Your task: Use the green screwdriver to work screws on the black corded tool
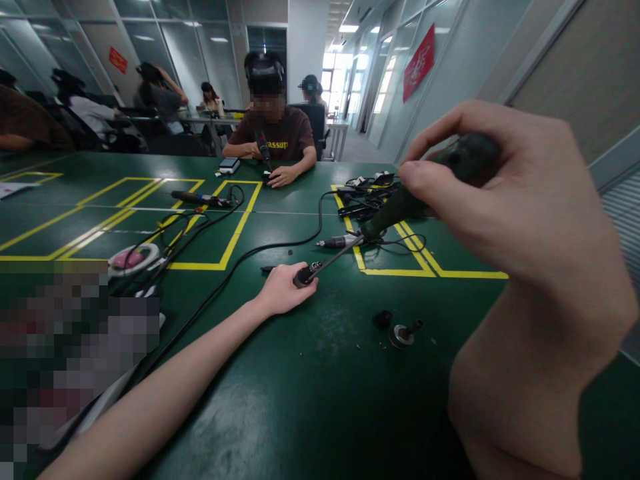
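My right hand (pixel 520 180) is closed round the dark green handle of a screwdriver (pixel 393 210), high at the right and close to the camera. The thin shaft slants down to the left. Its tip is at the end of a black cylindrical tool part (pixel 303 277); whether it sits in a screw I cannot tell. Wrapped round that part is my left hand (pixel 285 290), low over the green table. Most of the part is hidden by the palm. To the right lie a metal ring piece with a black stem (pixel 403 335) and a small black cap (pixel 383 320).
Tiny loose bits lie near the ring piece. A long black cable (pixel 260 248) crosses the green table (pixel 320 413). Corded tools (pixel 370 200) are heaped behind my hands, and another corded tool (pixel 203 199) lies left. Across the table a person (pixel 287 137) holds a similar tool.
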The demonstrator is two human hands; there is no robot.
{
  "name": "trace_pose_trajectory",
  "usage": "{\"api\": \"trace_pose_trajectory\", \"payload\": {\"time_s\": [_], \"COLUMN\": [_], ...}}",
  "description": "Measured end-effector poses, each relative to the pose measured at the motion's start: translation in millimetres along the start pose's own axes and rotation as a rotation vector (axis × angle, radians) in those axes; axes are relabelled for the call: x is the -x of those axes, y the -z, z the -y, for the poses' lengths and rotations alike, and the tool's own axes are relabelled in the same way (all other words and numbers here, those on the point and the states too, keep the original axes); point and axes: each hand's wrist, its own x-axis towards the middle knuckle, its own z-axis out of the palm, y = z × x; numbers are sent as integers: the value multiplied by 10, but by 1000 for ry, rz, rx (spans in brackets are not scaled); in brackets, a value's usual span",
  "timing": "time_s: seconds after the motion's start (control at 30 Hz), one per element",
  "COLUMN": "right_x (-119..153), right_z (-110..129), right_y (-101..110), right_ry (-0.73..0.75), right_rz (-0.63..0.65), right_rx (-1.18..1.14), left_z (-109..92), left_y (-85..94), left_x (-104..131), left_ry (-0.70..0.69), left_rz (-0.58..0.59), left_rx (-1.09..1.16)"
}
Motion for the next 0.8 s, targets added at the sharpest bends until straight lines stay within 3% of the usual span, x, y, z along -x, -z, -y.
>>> {"api": "trace_pose_trajectory", "payload": {"time_s": [0.5,0.8], "right_x": [1,7], "right_z": [12,38], "right_y": [-21,-53], "right_ry": [18,-44], "right_rz": [-2,-28], "right_rx": [-21,-40], "left_z": [12,-4], "left_y": [-2,-3], "left_x": [1,1], "left_ry": [10,18], "left_rz": [11,18], "left_rx": [-4,-1]}}
